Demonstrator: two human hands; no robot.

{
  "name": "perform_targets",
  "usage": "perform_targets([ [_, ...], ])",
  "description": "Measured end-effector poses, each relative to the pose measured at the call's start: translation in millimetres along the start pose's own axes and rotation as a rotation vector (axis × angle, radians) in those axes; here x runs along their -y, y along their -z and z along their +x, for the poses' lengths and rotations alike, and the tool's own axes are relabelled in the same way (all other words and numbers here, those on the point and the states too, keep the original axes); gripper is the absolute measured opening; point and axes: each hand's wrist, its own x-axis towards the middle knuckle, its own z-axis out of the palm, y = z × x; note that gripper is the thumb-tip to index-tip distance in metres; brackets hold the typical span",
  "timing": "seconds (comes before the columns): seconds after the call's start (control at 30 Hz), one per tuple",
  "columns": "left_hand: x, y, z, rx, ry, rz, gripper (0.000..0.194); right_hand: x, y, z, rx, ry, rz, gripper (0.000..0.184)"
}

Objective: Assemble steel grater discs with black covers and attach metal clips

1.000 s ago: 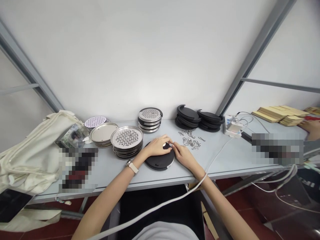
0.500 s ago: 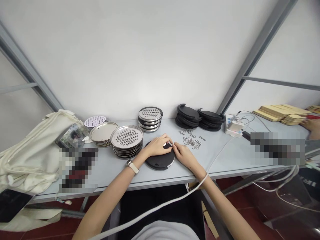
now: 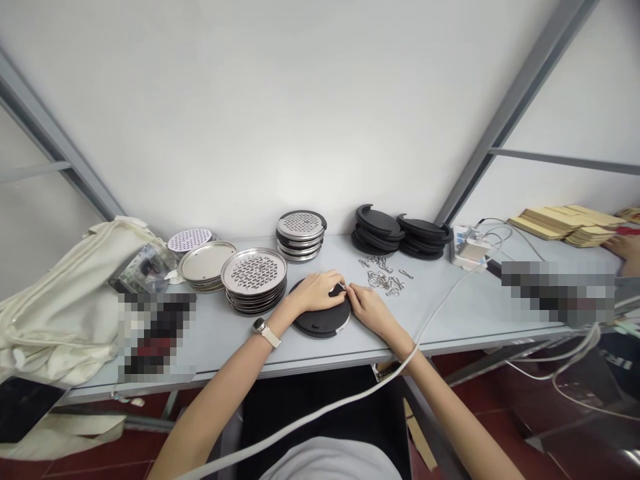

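Note:
A black round disc [image 3: 320,325] lies on the table near the front edge, with a small slot in its near side. My left hand [image 3: 320,292] lies over the disc's far part, fingers curled and fingertips pressed at its right edge. Close against that spot, my right hand [image 3: 370,310] pinches at the rim with thumb and forefinger together. Whatever small piece sits between the fingertips is too hidden to make out. Beyond my right hand are loose metal clips [image 3: 385,280]. To the left stands a stack of round metal grater plates [image 3: 254,273].
Plain metal discs [image 3: 207,261] and a finished-looking grater stack [image 3: 301,230] stand behind. Black round holders [image 3: 377,230] are piled at the back right, near a power strip [image 3: 467,250]. A white cable [image 3: 320,419] crosses my right forearm. Another person's hand [image 3: 625,247] shows far right.
Both hands stay at the disc's right edge, their fingertips shifting only slightly. The whole view has moved a little.

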Motion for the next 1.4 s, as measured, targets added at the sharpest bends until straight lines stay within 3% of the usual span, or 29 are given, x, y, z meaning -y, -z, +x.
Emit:
perform_targets([
  [0.73,-3.0,2.3,-0.4,-0.033,0.02,0.106,0.021,-1.7,-0.7,-0.7,-0.004,-0.004,-0.012,0.027],
  [1.4,-3.9,3.3,-1.1,0.002,0.017,0.03,0.026,2.1,1.5,-0.2,0.0,0.003,-0.009,0.027],
])
